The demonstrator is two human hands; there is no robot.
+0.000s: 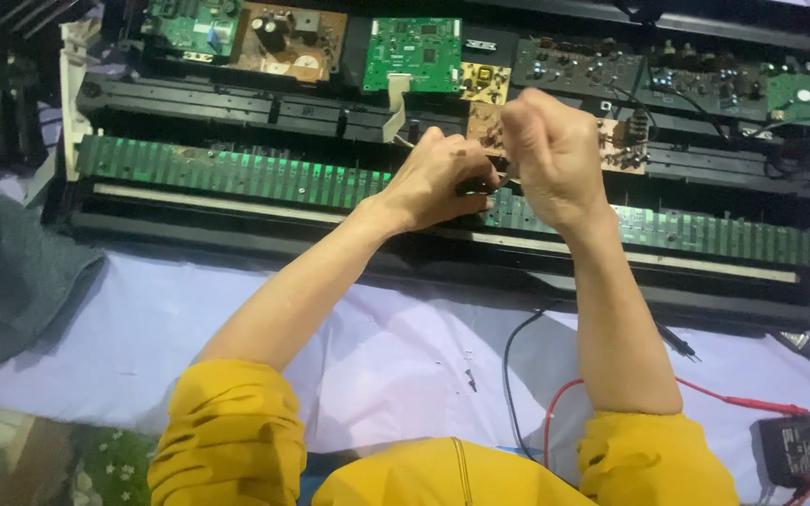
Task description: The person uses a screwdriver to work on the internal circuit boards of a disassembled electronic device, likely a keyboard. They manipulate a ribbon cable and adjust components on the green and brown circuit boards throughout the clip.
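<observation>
A pale lilac cloth (236,319) covers the work surface in the head view, with a grey towel (11,272) lying at nine o'clock. Across the upper half lies an opened electronic keyboard chassis (236,234), its long axis running from nine to three o'clock, and a long green contact strip (236,175) follows the same line.

Behind the strip, toward twelve o'clock, sit several circuit boards: a green board (412,53), a brown board (283,42) at eleven o'clock, and a tan board (489,122) just behind the hands. At five o'clock a black multimeter (808,448) rests on the cloth, its red lead (742,401) and black lead (508,375) trailing toward the chassis.

The left hand (438,183) lies over the strip near the centre, fingers curled around a small dark object that is mostly hidden; what it is cannot be told. The right hand (550,155) is closed into a loose fist just beside it at one o'clock, touching the left fingertips, pinching something thin that barely shows. Both yellow sleeves (227,431) are pushed up along the forearms at six o'clock.
</observation>
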